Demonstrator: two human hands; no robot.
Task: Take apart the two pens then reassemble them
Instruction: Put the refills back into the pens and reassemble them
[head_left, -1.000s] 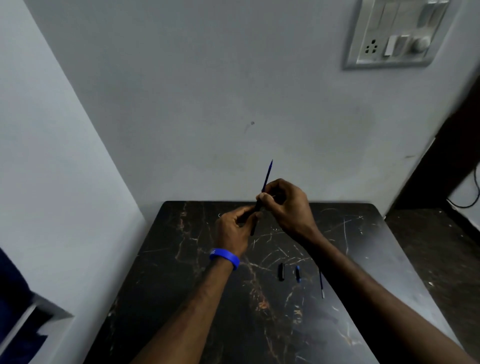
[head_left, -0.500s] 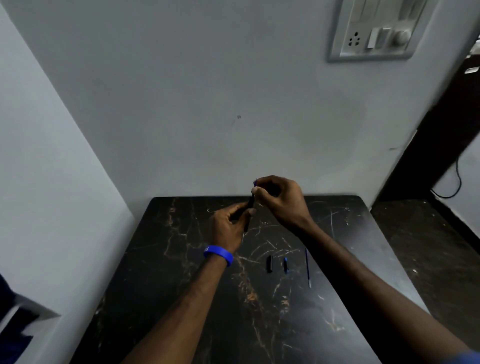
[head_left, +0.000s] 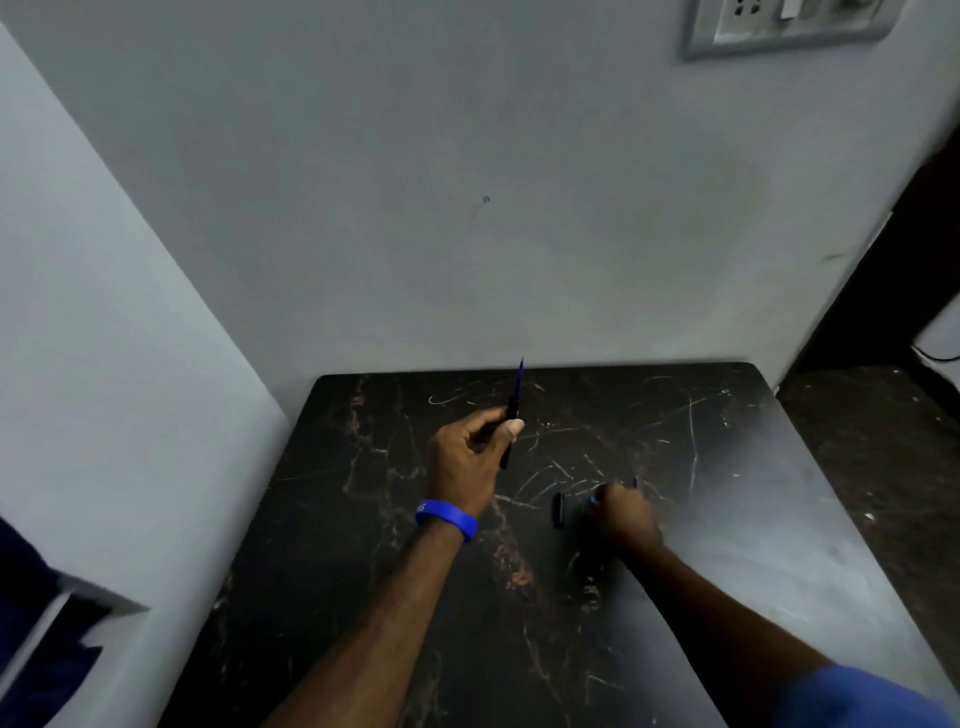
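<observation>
My left hand (head_left: 470, 452), with a blue wristband, holds a dark pen barrel (head_left: 513, 421) tilted upright above the black marble table (head_left: 363, 571); a blue refill tip sticks out of its top. My right hand (head_left: 621, 514) is down on the table by the loose pen parts, fingers curled over a small blue piece (head_left: 592, 500); whether it grips that piece is unclear. A short black cap (head_left: 558, 510) lies just left of that hand. The thin refill seen earlier on the table is hidden by the right hand.
The table stands in a corner, with grey walls behind it and to the left. A switch panel (head_left: 779, 26) hangs high on the back wall. At the right lies dark floor with a cable (head_left: 935, 356).
My right hand has let go of the pen and dropped to the loose parts on the table. The left hand keeps the barrel, now with the refill tip showing above it.
</observation>
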